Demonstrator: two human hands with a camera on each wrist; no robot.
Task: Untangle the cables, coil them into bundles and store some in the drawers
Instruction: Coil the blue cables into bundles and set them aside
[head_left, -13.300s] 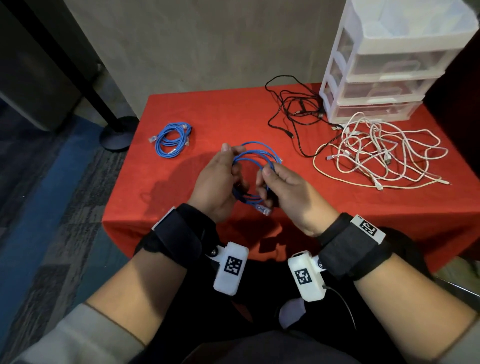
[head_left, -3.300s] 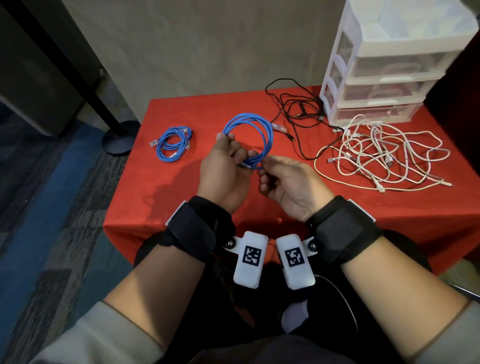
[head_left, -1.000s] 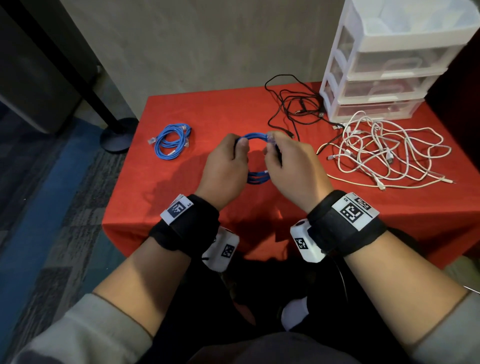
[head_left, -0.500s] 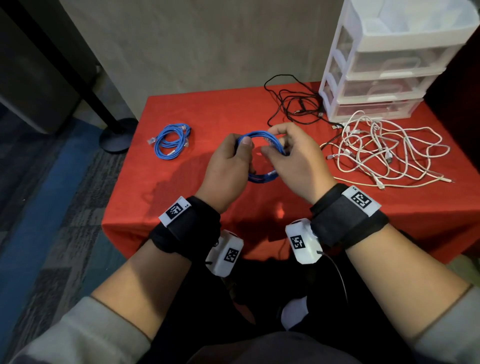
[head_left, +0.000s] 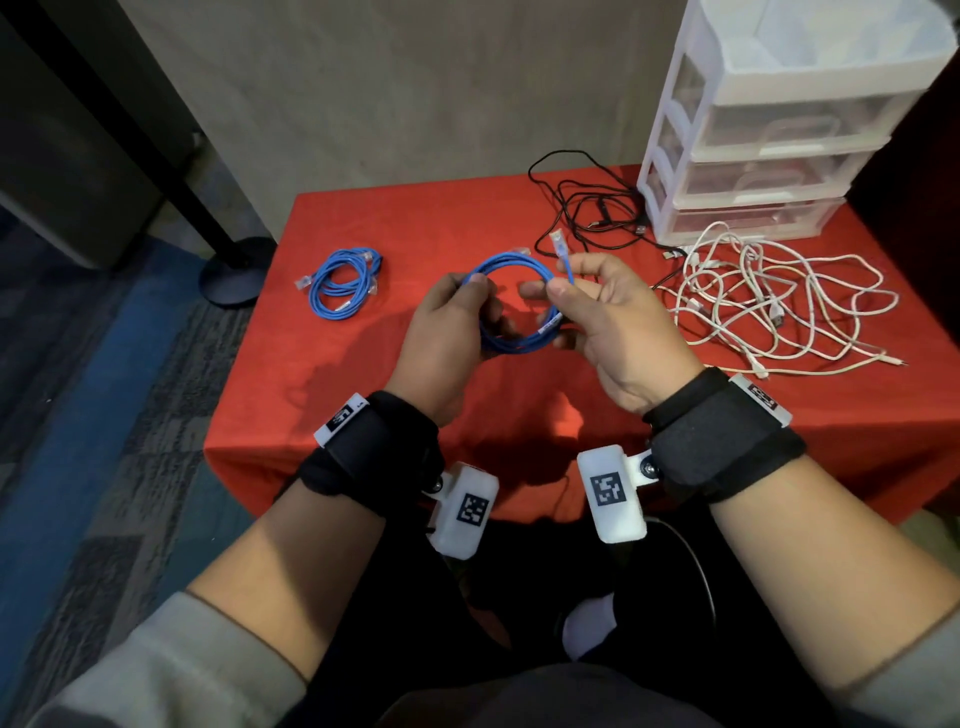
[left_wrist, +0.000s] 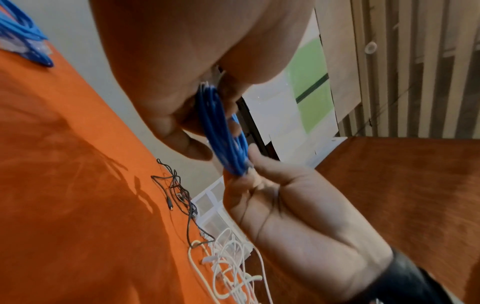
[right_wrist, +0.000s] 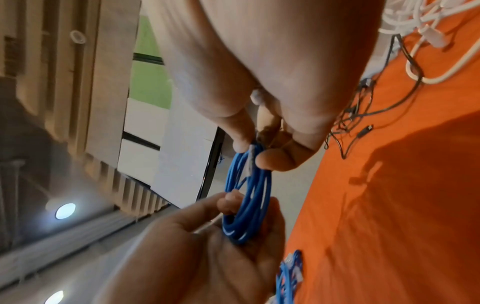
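Head view: left hand (head_left: 447, 332) grips blue cable coil (head_left: 511, 301); right hand (head_left: 613, 322) pinches its plug end.

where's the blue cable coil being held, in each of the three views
Head: blue cable coil at centre, between left hand and right hand.
Left wrist: coil upper centre, edge-on.
Right wrist: coil at centre, edge-on.
Shared landmark: black cable tangle, lower centre in left wrist, upper right in right wrist.

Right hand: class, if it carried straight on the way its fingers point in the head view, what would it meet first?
The right hand points leftward across the blue cable coil; beyond it, probably the left hand gripping the coil's other side.
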